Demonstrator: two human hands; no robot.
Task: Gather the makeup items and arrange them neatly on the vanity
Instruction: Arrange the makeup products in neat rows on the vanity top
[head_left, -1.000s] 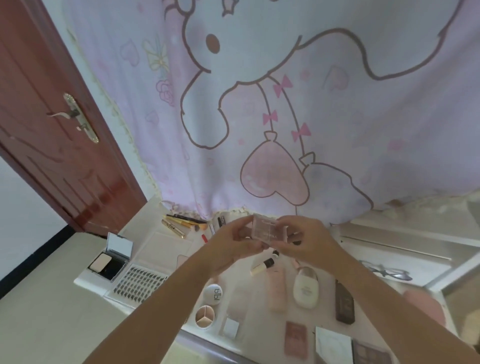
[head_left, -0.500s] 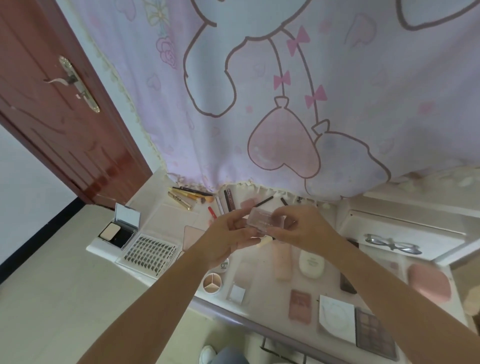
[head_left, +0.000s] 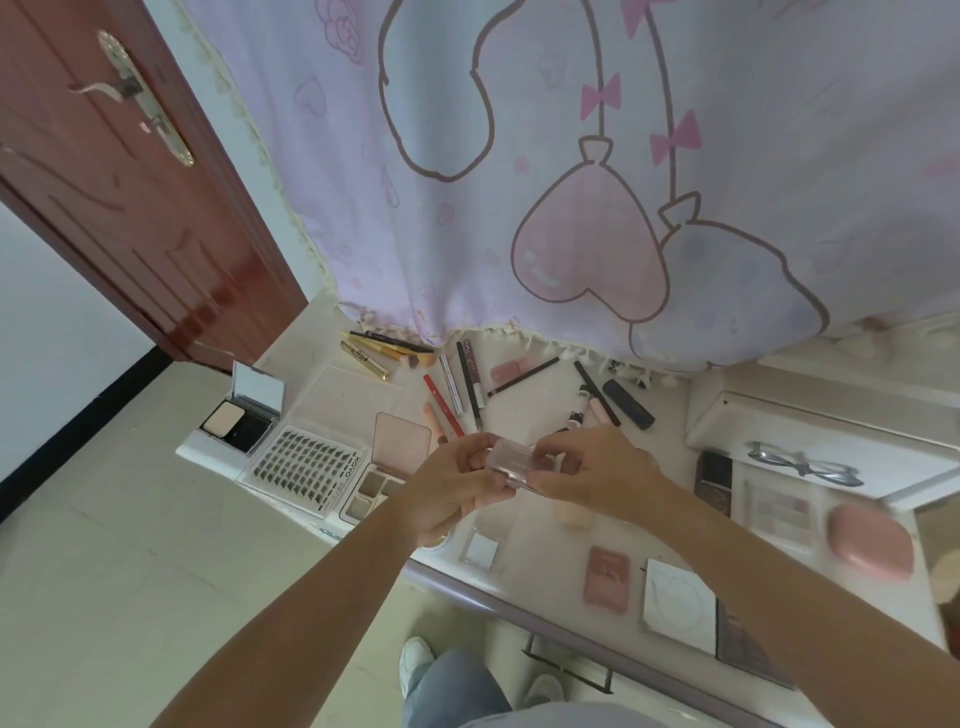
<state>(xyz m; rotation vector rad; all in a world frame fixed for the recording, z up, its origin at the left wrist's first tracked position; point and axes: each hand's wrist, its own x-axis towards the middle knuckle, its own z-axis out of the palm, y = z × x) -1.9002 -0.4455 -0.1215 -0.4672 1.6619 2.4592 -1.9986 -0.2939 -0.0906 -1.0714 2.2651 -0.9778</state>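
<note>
Both hands hold a small clear pink compact case (head_left: 514, 460) above the white vanity (head_left: 530, 405). My left hand (head_left: 457, 488) pinches its left end and my right hand (head_left: 592, 475) grips its right end. Under and around them lie makeup items: an open pink-lidded palette (head_left: 389, 462), a lash tray (head_left: 306, 467), an open powder compact (head_left: 244, 415), gold tubes and brushes (head_left: 374, 353), red and silver pencils (head_left: 452, 395), a dark tube (head_left: 628, 402), a pink card case (head_left: 607, 574) and a white square compact (head_left: 678, 605).
A pink cartoon curtain (head_left: 571, 182) hangs over the vanity's back. A red-brown door (head_left: 119, 171) stands at the left. Glasses (head_left: 802, 465) lie on a raised white shelf at the right, near a pink oval case (head_left: 870, 540). My legs and a shoe (head_left: 415, 662) show below the front edge.
The camera has tilted down and moved closer to the vanity. Both hands have lowered the clear case toward the tabletop and still hold it between them.
</note>
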